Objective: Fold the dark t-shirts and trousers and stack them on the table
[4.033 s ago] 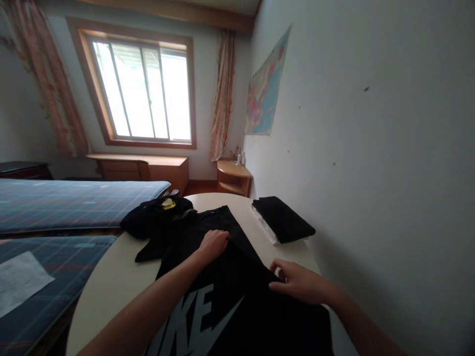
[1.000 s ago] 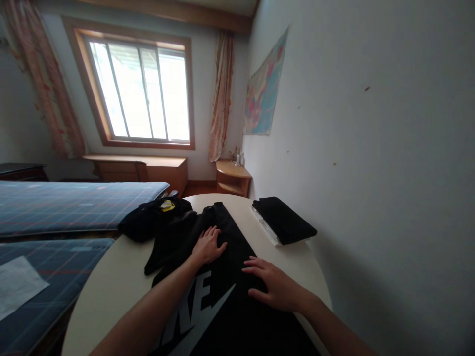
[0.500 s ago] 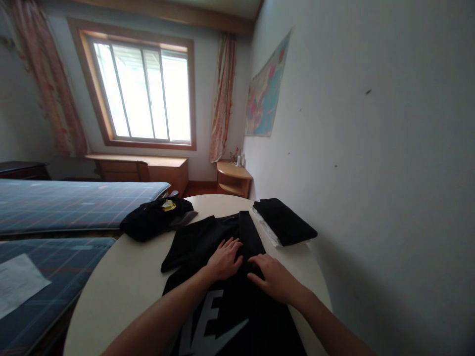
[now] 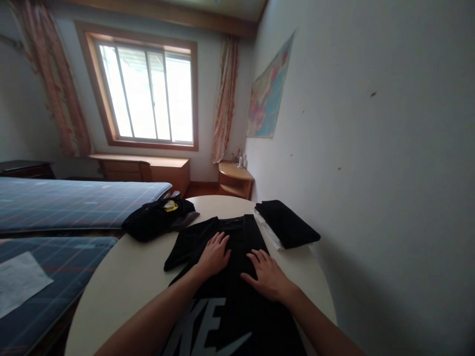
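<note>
A black T-shirt with large grey letters and a swoosh lies on the round cream table. One sleeve spreads out at its left, while its right side shows a straight folded strip. My left hand rests on the shirt's upper left part, fingers stretched and apart. On the right part, my right hand lies with its fingers spread, touching the cloth. Neither hand grips anything. The near end of the shirt runs out of view at the bottom.
Folded black cloth on white material lies at the table's right, near the wall. A bunched black garment with a yellow patch sits at the back left. Plaid mattresses stand left of the table, one bearing a paper sheet.
My hands have moved apart across the shirt, the left one shifting left and the right one slightly to the right. More of the shirt's middle and its printed letters shows now.
</note>
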Demonstrator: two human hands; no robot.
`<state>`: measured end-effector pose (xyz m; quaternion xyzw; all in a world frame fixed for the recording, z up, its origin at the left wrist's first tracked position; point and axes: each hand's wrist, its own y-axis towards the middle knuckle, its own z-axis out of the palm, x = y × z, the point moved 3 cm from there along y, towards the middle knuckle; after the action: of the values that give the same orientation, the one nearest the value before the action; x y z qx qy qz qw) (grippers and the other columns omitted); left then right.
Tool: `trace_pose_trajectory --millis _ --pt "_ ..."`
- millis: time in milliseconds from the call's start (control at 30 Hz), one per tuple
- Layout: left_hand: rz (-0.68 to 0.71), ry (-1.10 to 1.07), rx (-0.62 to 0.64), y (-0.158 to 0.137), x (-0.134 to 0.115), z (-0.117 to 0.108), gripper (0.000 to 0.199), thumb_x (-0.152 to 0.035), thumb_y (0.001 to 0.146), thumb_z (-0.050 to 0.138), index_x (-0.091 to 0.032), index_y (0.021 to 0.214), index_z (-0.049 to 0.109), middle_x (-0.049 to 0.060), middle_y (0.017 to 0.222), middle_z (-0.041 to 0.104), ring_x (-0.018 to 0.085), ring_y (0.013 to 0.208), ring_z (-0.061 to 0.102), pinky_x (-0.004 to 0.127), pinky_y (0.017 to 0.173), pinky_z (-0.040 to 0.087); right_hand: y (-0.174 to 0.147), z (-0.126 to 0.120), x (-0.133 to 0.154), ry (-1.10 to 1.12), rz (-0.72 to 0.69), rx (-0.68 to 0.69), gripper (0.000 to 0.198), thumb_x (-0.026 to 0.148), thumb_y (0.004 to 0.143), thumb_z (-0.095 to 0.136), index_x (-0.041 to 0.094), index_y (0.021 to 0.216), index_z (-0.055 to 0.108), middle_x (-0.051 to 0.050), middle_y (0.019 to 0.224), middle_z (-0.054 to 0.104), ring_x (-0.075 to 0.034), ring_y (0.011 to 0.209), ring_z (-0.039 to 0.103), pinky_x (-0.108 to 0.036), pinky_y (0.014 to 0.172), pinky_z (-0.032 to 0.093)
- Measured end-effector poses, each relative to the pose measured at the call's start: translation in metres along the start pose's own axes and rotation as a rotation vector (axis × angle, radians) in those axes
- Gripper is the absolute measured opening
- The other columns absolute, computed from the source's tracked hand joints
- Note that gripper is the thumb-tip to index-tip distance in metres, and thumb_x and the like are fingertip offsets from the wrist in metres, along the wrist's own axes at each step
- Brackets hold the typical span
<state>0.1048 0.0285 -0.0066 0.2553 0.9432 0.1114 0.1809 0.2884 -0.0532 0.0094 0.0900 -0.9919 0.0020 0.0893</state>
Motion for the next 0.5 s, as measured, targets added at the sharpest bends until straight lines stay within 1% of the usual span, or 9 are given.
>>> trace_pose_trajectory --millis 67,133,167,233,300,333,367,433,500 --pt "-0.093 0.056 -0.056 0.002 0.015 -0.011 0.049 -0.033 0.092 0.045 -0.015 0.138 0.051 0.013 0.148 0.046 0.029 0.137 0.041 0.043 0.11 0.035 0.009 -0.006 0.004 -0.018 0.052 -0.044 0.071 0.064 0.092 0.039 0.014 0.142 0.048 -0.017 0.142 0.051 -0.035 0.132 0.043 -0.046 0.11 0.031" --pt "-0.207 0.103 -0.089 0.003 0.031 -0.022 0.046 -0.035 0.094 0.044 -0.016 0.135 0.054 0.013 0.144 0.051 0.03 0.131 0.046 0.045 0.105 0.038 0.021 -0.006 0.007 -0.023 0.103 -0.094 0.069 0.06 0.095 0.034 0.012 0.142 0.048 -0.019 0.138 0.054 -0.034 0.128 0.047 -0.044 0.108 0.033" --pt "-0.273 0.119 -0.082 0.004 0.04 -0.026 0.046 -0.037 0.094 0.043 -0.017 0.134 0.054 0.014 0.143 0.052 0.031 0.128 0.048 0.046 0.103 0.039 0.027 -0.003 0.008 -0.021 0.122 -0.11 0.069 0.06 0.095 0.033 0.012 0.143 0.046 -0.019 0.142 0.051 -0.034 0.131 0.044 -0.044 0.109 0.032" --pt "-0.41 0.129 -0.032 0.005 0.058 -0.031 0.05 -0.043 0.095 0.041 -0.017 0.136 0.053 0.015 0.142 0.053 0.035 0.126 0.05 0.05 0.1 0.041 0.036 0.007 0.007 -0.009 0.13 -0.108 0.073 0.062 0.094 0.032 0.014 0.149 0.039 -0.016 0.152 0.039 -0.033 0.142 0.031 -0.046 0.115 0.023" --pt "-0.512 0.125 0.014 0.005 0.077 -0.034 0.053 -0.047 0.095 0.04 -0.018 0.138 0.052 0.016 0.141 0.053 0.038 0.125 0.05 0.054 0.099 0.041 0.042 0.018 0.004 0.004 0.112 -0.071 0.077 0.066 0.093 0.032 0.017 0.153 0.031 -0.012 0.16 0.026 -0.031 0.148 0.016 -0.047 0.119 0.012" --pt "-0.543 0.125 0.021 0.005 0.085 -0.035 0.054 -0.048 0.095 0.04 -0.017 0.138 0.052 0.017 0.141 0.053 0.039 0.125 0.05 0.055 0.099 0.04 0.044 0.022 0.002 0.01 0.103 -0.048 0.078 0.068 0.092 0.031 0.019 0.153 0.03 -0.01 0.162 0.022 -0.031 0.149 0.012 -0.047 0.12 0.008" --pt "-0.563 0.127 0.017 0.004 0.093 -0.036 0.054 -0.047 0.094 0.04 -0.017 0.137 0.053 0.017 0.141 0.053 0.039 0.126 0.05 0.055 0.099 0.04 0.044 0.024 0.0 0.014 0.096 -0.027 0.079 0.069 0.091 0.031 0.02 0.153 0.029 -0.009 0.162 0.02 -0.031 0.15 0.009 -0.047 0.12 0.007" --pt "-0.572 0.141 -0.013 0.001 0.105 -0.039 0.051 -0.043 0.094 0.042 -0.016 0.136 0.054 0.017 0.142 0.051 0.036 0.127 0.049 0.052 0.101 0.04 0.045 0.023 -0.004 0.018 0.099 0.018 0.081 0.071 0.089 0.034 0.021 0.153 0.03 -0.008 0.163 0.019 -0.032 0.15 0.007 -0.049 0.12 0.007" --pt "-0.564 0.17 -0.084 -0.004 0.113 -0.042 0.048 -0.036 0.093 0.044 -0.016 0.136 0.053 0.016 0.144 0.049 0.032 0.128 0.047 0.045 0.102 0.04 0.049 0.015 -0.007 0.022 0.124 0.07 0.085 0.074 0.086 0.038 0.021 0.152 0.032 -0.009 0.162 0.021 -0.035 0.149 0.01 -0.051 0.118 0.011"
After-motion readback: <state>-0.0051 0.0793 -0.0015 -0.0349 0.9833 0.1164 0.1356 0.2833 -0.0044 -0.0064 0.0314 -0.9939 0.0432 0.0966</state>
